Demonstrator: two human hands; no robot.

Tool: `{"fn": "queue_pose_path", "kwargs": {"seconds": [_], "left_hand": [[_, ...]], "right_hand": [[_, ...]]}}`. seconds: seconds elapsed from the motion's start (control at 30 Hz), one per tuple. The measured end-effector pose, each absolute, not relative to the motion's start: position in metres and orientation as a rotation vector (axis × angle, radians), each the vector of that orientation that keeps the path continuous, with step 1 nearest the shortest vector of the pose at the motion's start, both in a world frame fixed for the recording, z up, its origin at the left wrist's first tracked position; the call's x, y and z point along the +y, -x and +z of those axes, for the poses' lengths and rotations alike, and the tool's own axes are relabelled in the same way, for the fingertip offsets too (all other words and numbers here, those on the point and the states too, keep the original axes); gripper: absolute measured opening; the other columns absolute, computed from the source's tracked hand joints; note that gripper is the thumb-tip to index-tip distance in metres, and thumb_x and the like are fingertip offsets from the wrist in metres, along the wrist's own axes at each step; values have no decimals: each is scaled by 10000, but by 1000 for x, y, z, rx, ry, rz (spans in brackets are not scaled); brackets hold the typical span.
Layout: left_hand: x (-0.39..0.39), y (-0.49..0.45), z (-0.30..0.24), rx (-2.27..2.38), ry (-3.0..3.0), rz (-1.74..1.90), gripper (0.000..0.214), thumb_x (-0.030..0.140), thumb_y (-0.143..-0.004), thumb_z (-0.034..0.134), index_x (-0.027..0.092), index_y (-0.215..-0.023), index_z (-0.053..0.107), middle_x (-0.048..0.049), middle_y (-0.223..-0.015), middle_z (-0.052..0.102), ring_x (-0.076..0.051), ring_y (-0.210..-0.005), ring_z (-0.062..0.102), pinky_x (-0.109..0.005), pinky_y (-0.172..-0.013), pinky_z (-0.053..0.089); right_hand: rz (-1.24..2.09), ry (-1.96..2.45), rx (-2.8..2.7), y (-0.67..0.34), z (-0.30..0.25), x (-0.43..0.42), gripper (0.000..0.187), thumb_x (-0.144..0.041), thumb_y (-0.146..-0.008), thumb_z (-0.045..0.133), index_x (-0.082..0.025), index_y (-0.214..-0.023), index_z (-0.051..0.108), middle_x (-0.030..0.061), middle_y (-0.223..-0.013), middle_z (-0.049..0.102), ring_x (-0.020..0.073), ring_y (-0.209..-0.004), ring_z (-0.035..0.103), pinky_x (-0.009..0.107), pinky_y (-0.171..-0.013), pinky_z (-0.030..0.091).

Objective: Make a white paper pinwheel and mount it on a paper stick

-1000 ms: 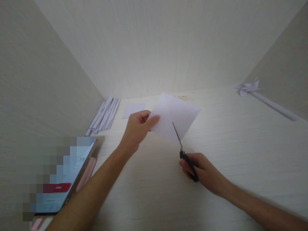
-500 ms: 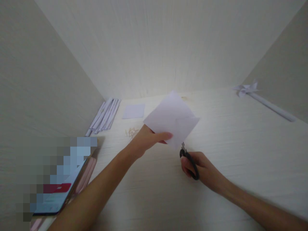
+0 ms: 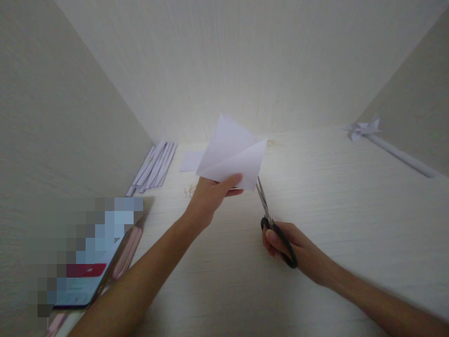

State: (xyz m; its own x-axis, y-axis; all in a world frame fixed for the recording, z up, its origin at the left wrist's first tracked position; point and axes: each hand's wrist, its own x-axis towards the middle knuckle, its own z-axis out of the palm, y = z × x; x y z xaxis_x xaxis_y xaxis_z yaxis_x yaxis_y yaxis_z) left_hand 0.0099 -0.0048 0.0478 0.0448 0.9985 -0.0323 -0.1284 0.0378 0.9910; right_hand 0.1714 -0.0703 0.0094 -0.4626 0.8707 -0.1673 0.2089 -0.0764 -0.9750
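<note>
My left hand (image 3: 209, 194) pinches the lower edge of a white paper square (image 3: 232, 154) and holds it tilted above the pale wooden desk (image 3: 315, 196). A cut flap shows along the sheet's right side. My right hand (image 3: 293, 250) is closed around the black handles of a pair of scissors (image 3: 271, 224). The blades point up and away, with their tips just beside the paper's lower right corner.
Several rolled white paper sticks (image 3: 154, 166) lie at the back left, with a small paper square (image 3: 191, 160) beside them. Small pale pins (image 3: 189, 190) sit near my left wrist. A finished paper pinwheel (image 3: 365, 128) on a stick lies at the back right. A phone (image 3: 87, 276) leans at the left.
My left hand has turned the paper and lifted it up and to the left. The scissors have come out of the sheet, and their blades now show beside its corner.
</note>
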Motion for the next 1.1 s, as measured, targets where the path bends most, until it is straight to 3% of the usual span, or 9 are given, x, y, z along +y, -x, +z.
{"fn": "queue_pose_path", "kwargs": {"seconds": [1.1], "left_hand": [[-11, -15, 53, 1120, -1109, 1170, 371, 234, -615, 634, 159, -975, 581, -56, -927, 642, -162, -785, 607, -243, -606, 540]], "right_hand": [[1594, 1166, -1715, -171, 13, -72, 396, -509, -758, 445, -166, -568, 389, -33, -547, 345, 79, -514, 315, 208, -453, 263]]}}
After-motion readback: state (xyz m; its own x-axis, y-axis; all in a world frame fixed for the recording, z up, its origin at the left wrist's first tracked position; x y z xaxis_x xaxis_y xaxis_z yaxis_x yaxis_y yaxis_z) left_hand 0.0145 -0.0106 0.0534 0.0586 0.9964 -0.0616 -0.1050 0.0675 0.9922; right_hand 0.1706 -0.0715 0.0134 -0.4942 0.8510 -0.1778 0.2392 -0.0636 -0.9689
